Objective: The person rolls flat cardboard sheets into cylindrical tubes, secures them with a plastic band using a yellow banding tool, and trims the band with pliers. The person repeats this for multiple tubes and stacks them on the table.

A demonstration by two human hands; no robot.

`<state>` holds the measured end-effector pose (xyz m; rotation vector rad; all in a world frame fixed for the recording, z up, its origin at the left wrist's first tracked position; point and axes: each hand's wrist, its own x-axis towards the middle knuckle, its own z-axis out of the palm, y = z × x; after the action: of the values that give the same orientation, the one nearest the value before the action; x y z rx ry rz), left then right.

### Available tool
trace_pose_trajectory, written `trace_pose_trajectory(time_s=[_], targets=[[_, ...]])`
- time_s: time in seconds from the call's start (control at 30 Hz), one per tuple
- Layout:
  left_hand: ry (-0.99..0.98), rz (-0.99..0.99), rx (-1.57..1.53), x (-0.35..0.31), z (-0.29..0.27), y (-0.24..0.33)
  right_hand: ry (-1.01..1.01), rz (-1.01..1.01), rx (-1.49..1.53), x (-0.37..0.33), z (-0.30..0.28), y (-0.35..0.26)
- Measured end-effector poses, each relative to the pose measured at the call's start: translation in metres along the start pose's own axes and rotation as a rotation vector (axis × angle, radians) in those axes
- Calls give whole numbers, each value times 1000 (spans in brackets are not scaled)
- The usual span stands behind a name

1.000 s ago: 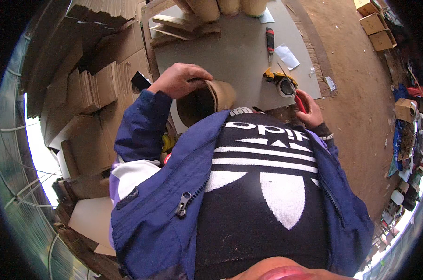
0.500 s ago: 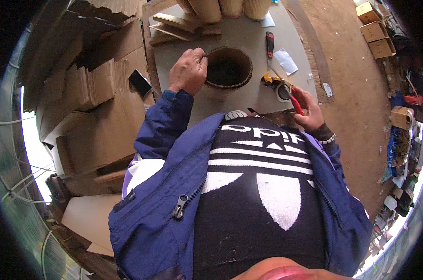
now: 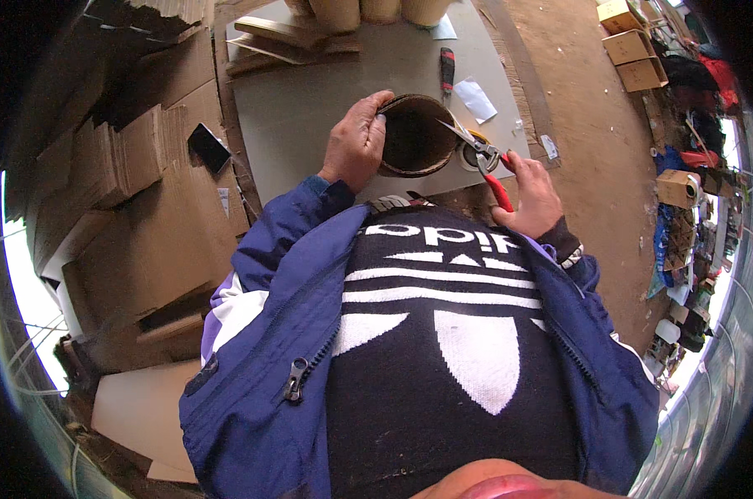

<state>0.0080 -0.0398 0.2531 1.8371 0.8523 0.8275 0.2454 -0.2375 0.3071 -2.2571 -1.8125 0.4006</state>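
Gripping the rim of a cardboard ring (image 3: 415, 135) with curled fingers, the left hand (image 3: 355, 143) now steadies it flat on the grey board (image 3: 310, 108), near that board's near edge and just in front of the person's chest. A second ago the ring was lifted and tilted up toward the body; half a second ago it lay further out on the board with the left hand beside it. Now it has been drawn back closer, and the right hand (image 3: 530, 193), which was hanging back at the board's right edge, has come in. That hand is clenched around the red handles of a pair of scissors (image 3: 480, 158), whose blades point at the ring's right rim and appear to touch or nearly touch it; I cannot tell whether the blades are parted. Judging by this, cutting or trimming of the rim is about to start or has just begun. The ring sits between the two hands, left hand on its left rim, scissors at its right. A roll of tape (image 3: 469, 154) lies just behind the scissors, and a phone (image 3: 209, 147) rests on cardboard off the board's left edge.
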Motion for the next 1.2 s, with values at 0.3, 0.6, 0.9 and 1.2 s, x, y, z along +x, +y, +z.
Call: trace_pose_trajectory(time_s=[0.3, 0.6, 0.9, 1.2], targets=[[-58, 88, 29, 6, 5, 2, 80, 104, -189, 2, 21, -4], [-71, 89, -30, 10, 8, 6, -81, 280, -155, -16, 9, -8], [-133, 89, -67, 17, 7, 7, -118, 219, -94, 5, 4, -1], [-174, 80, -106, 17, -8, 6, 112, -9, -78, 15, 4, 13]])
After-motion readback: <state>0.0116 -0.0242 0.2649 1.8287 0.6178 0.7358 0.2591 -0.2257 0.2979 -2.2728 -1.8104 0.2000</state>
